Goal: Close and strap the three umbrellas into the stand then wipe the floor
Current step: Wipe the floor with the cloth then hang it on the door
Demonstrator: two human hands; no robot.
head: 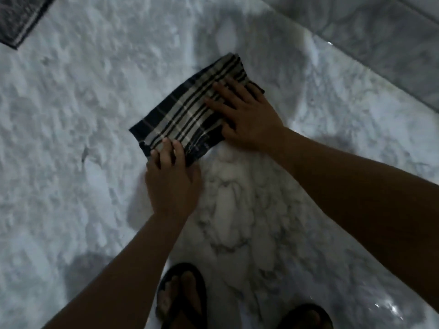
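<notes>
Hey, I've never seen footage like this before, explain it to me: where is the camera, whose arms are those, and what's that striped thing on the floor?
There is no machine here. The single picture comes from a wide-angle camera worn on a person's head, looking forward and down, so the two bare arms reaching in from the bottom are the wearer's own.

The surface is a pale marble floor, not a table. On it lies a folded striped cloth, dark with light bands. The right hand lies flat with spread fingers on the cloth's far end, pressing it down. The left hand has its fingertips on the near corner. Neither hand lifts the cloth; it rests on the floor, which fits the wiping step.

At the bottom edge are the person's feet in dark sandals. The corner of a dark mat shows top left. No umbrellas or stand are in view.
</notes>
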